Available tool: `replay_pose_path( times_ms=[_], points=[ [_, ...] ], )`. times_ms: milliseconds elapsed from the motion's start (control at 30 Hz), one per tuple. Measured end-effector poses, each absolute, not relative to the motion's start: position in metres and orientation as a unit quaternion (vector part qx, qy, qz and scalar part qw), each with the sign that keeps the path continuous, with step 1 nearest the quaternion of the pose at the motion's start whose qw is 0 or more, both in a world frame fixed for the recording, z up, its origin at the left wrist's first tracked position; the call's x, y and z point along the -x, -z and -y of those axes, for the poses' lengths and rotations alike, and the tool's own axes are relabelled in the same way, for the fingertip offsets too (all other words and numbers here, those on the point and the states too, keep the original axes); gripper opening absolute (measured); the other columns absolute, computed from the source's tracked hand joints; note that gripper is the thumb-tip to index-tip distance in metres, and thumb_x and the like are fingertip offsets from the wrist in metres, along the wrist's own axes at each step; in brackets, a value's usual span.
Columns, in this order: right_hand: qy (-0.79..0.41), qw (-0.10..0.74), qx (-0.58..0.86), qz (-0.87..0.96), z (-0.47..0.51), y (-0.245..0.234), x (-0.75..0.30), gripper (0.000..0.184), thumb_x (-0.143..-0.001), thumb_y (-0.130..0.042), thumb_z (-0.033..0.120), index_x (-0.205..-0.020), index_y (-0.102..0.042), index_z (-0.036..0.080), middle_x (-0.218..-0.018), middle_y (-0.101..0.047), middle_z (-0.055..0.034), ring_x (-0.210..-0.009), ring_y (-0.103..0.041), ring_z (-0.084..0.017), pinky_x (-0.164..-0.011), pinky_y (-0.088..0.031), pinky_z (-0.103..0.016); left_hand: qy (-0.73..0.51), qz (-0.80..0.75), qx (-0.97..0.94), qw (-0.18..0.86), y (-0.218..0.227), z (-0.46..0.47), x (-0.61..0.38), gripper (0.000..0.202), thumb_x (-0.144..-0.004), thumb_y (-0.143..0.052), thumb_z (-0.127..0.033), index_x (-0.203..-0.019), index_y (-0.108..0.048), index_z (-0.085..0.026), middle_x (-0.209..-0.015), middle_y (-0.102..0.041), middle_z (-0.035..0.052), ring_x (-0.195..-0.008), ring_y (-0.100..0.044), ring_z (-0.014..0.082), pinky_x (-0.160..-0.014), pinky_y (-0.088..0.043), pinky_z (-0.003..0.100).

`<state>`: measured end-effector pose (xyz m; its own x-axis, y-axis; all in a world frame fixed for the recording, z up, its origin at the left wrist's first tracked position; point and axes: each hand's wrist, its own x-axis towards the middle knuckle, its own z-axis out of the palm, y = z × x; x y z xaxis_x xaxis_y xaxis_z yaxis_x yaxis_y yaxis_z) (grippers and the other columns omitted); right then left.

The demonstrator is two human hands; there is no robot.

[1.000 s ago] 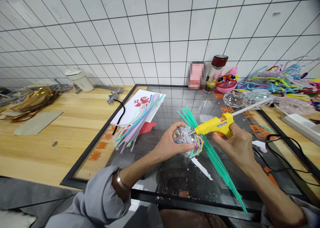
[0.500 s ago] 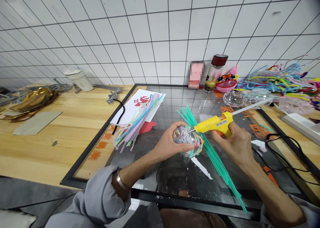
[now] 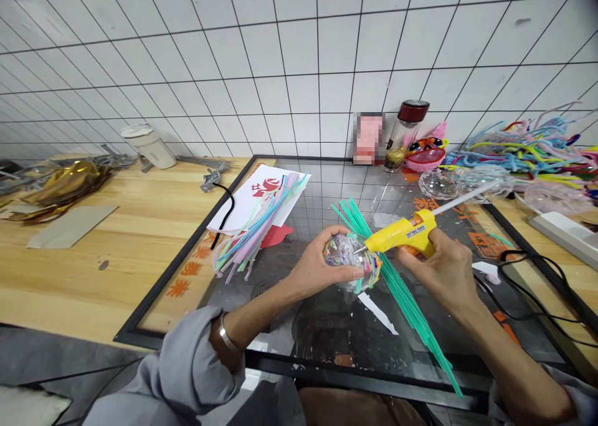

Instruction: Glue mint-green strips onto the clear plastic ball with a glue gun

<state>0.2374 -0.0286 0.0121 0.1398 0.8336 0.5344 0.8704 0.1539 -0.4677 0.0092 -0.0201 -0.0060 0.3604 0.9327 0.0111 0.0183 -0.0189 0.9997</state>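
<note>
My left hand (image 3: 322, 261) is closed around a clear rounded plastic piece (image 3: 343, 251) with bits of many colours on it, its thumb across the near side. A yellow hot glue gun (image 3: 404, 231) is gripped in my right hand (image 3: 441, 264), with a long clear glue stick (image 3: 467, 195) poking out of its back. The gun's metal nozzle points left and sits at the surface of the clear piece; whether it touches, I cannot tell. Beneath both hands lies a bundle of green pipe cleaners (image 3: 411, 314), and a white paper strip (image 3: 378, 314) rests beside it.
Pastel pipe cleaners (image 3: 256, 220) lie over white paper (image 3: 238, 195) to the left. At the back stand a glass bottle (image 3: 405, 133) and a pink container (image 3: 426, 155). A colourful heap of pipe cleaners (image 3: 523, 149), a white power strip (image 3: 565, 233) and black cord (image 3: 518, 289) occupy the right side.
The glue gun's nozzle has shifted slightly down on the clear piece. Both hands keep their grips, and the view has moved a little.
</note>
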Motion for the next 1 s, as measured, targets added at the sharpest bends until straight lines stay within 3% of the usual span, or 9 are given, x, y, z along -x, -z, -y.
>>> replay_pose_path(
  times_ms=[733, 1000],
  points=[
    [0.044, 0.411, 0.637, 0.651, 0.0289, -0.012, -0.2345, 0.034, -0.074, -0.055, 0.053, -0.062, -0.037, 0.027, -0.045, -0.037, 0.0054, -0.041, -0.034, -0.012, -0.046, -0.025, -0.028, -0.388, -0.413, -0.606, 0.558, 0.0077, 0.0198, -0.0085, 0.068, -0.059, -0.088, -0.035, -0.117, -0.055, -0.022, -0.101, -0.065, 0.0019, -0.086, -0.061, 0.0187, -0.079, -0.049, 0.031],
    [0.044, 0.408, 0.637, 0.653, 0.0293, -0.0103, -0.2361, 0.03, -0.07, -0.056, 0.049, -0.062, -0.038, 0.026, -0.046, -0.046, 0.0035, -0.04, -0.041, -0.012, -0.045, -0.028, -0.027, -0.391, -0.424, -0.599, 0.555, 0.0076, 0.0201, -0.0089, 0.068, -0.057, -0.088, -0.037, -0.116, -0.056, -0.024, -0.11, -0.065, 0.0031, -0.089, -0.062, 0.0188, -0.081, -0.049, 0.03]
  ],
)
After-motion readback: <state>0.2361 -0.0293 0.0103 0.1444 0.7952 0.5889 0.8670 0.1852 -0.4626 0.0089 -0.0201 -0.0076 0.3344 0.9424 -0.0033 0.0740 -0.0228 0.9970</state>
